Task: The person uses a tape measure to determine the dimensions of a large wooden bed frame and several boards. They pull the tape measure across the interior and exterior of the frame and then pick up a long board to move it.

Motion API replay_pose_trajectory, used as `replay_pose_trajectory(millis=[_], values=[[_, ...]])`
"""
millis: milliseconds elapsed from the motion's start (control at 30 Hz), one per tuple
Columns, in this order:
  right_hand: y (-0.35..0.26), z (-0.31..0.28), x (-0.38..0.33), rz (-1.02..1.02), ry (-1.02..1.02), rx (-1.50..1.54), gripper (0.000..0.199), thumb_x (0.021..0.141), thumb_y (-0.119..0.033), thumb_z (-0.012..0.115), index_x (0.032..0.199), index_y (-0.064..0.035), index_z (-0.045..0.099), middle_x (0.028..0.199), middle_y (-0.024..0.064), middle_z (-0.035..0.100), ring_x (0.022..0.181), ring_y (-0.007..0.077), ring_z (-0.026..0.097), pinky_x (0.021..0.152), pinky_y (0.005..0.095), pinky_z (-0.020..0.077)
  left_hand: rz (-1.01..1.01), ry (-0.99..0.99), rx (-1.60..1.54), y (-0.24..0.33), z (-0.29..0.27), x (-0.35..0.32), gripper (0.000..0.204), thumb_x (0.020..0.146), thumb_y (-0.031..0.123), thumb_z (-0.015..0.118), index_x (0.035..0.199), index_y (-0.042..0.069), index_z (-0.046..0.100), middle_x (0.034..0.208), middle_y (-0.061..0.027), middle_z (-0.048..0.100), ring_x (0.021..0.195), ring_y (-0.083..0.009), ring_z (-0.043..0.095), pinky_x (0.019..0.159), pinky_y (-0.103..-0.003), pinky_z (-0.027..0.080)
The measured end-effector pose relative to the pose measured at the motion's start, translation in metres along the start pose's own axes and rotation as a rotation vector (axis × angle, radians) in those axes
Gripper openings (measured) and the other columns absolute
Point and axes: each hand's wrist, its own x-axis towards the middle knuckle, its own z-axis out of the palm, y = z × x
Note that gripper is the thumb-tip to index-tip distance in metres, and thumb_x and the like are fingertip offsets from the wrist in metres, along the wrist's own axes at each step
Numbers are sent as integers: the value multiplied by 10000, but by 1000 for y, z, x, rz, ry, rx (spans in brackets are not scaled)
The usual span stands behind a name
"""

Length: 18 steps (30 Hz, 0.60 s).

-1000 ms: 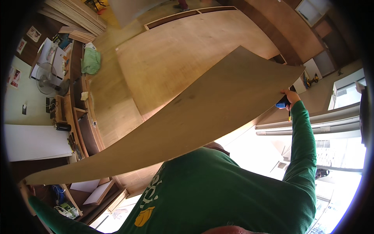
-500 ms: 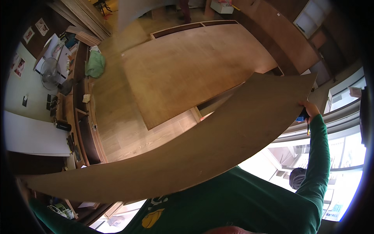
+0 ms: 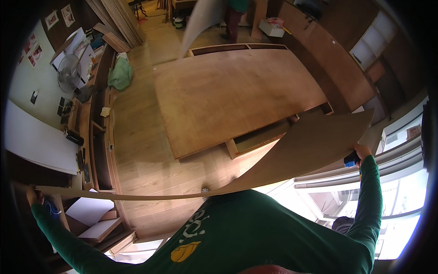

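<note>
A large thin brown board [image 3: 315,146] spans the space in front of my chest, bowed, its left part seen nearly edge-on. My left hand [image 3: 34,196] is closed on its far left end, the fingers partly lost in the dark rim. At the right end my right hand [image 3: 363,151] grips the board's edge. A small blue-and-black tool, perhaps a tape measure [image 3: 351,159], is also in that hand. Beyond the board lies a wide plywood panel [image 3: 242,96] on a low wooden frame [image 3: 232,148] with open compartments.
Low cabinets [image 3: 98,132] run along the left wall, with a fan [image 3: 69,73] and a green bag [image 3: 120,75] nearby. Windows [image 3: 397,182] are close on my right. Another person [image 3: 232,25] stands at the far end near a pale curved sheet [image 3: 203,20].
The board has tilted, its left part turning from broad face to thin edge. My left hand has risen and come further into view. My right hand has dropped slightly. The far person shows more.
</note>
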Motion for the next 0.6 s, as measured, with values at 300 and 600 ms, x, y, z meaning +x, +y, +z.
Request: replay_pose_trajectory(millis=[300, 600], values=[[25, 16, -3, -6, 21, -8, 212, 730, -366, 641, 770, -169, 574, 607, 0, 519, 491, 147, 484, 408, 329, 316, -107, 10, 129, -26, 4, 5, 180, 765, 346, 525, 708, 179, 495, 474, 0, 420, 344, -135, 369, 302, -280, 228], [40, 28, -12, 59, 19, 6, 223, 705, -307, 650, 826, -135, 578, 688, 41, 564, 581, 182, 526, 461, 360, 372, -125, 63, 121, -46, 23, -12, 158, 734, 347, 529, 714, 192, 510, 519, 10, 452, 412, -130, 424, 370, -280, 297]])
